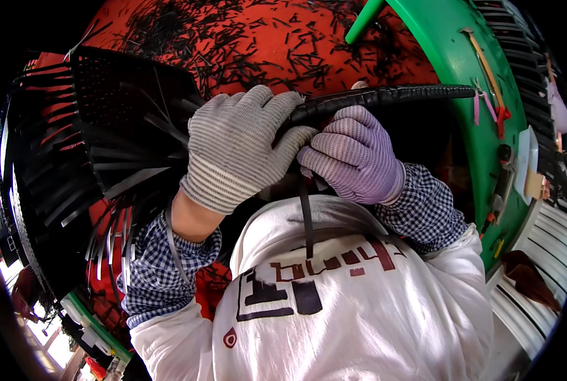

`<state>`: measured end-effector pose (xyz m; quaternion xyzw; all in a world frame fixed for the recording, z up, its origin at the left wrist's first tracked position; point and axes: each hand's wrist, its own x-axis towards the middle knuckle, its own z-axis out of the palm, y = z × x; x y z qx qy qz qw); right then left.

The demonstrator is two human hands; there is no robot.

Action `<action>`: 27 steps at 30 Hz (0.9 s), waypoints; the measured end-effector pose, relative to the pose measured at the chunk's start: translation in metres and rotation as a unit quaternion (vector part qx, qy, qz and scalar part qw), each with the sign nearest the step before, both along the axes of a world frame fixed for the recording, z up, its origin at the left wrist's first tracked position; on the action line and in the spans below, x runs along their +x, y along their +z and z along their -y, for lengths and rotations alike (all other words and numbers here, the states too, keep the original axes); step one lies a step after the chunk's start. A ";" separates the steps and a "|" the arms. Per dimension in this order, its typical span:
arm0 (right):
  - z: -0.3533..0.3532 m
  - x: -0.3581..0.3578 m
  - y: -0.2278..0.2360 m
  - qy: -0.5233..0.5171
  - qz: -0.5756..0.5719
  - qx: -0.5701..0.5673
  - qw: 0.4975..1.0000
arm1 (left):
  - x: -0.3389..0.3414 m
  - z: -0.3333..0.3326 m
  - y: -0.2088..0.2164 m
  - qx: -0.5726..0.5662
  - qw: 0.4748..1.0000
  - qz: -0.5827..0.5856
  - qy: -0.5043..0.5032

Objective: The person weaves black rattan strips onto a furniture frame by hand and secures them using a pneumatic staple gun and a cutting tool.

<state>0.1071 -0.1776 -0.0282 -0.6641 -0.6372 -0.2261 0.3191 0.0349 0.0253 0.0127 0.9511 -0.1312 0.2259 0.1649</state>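
A black wrapped rim (pixel 385 96) curves across in front of me, part of a black piece woven from flat plastic strips (pixel 131 89). My left hand (pixel 239 146), in a grey striped glove, is closed over the rim's left end, fingers on top and thumb beneath. Right beside its thumb, my right hand (pixel 353 155), in a lilac striped glove, has its fingers curled tightly under the rim. A narrow black strip (pixel 306 219) runs down from these fingers over my white top. Their exact pinch point is hidden.
Loose strip ends (pixel 121 162) fan out at left. Black offcuts (pixel 283 47) litter the red floor (pixel 232 32). On the right, a green curved table (pixel 445 38) carries a wooden-handled hammer (pixel 482 57) and a red-handled tool (pixel 501 117). A white slatted seat (pixel 531 298) stands lower right.
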 end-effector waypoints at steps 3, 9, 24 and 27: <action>-0.002 0.001 -0.002 0.016 0.004 0.011 1.000 | 0.001 0.002 0.001 0.024 1.000 -0.009 0.011; -0.004 0.012 0.014 0.015 -0.073 0.004 0.997 | 0.001 -0.005 -0.004 0.009 1.000 -0.027 -0.011; -0.063 0.058 0.047 -0.031 -0.263 -0.112 0.958 | -0.011 -0.010 -0.011 -0.020 0.999 -0.018 0.031; -0.069 0.068 0.049 -0.046 -0.370 -0.196 0.907 | -0.012 -0.011 -0.008 -0.040 0.999 0.011 0.032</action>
